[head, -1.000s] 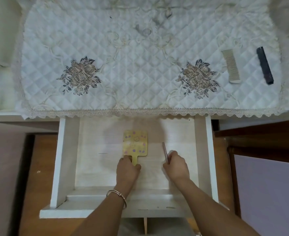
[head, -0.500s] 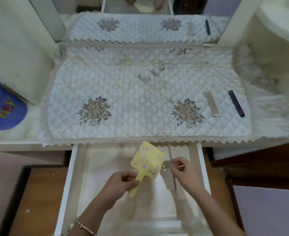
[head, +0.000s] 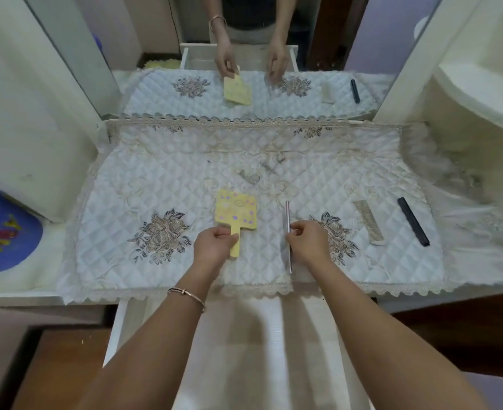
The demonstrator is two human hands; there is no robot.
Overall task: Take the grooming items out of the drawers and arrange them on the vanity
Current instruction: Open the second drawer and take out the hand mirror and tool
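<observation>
My left hand [head: 213,243] grips the handle of a yellow hand mirror [head: 236,215] with purple dots, held flat just over the quilted vanity cover [head: 185,179]. My right hand [head: 308,242] pinches a thin metal nail file [head: 288,229] that points away from me over the cover. A beige comb [head: 368,221] and a black comb [head: 413,221] lie side by side on the cover at the right. Below my forearms the white drawer [head: 117,329] stands pulled out; what shows of its inside is bare.
A mirror [head: 244,54] behind the vanity reflects my hands and the items. A blue cap [head: 1,232] rests on the left ledge. White side panels flank the top, with a rounded white shelf [head: 481,93] at the right. Wooden floor lies below left.
Both hands rose from the drawer and moved forward over the vanity cover, carrying the yellow mirror and the metal file. The view tilted up to take in the vanity mirror.
</observation>
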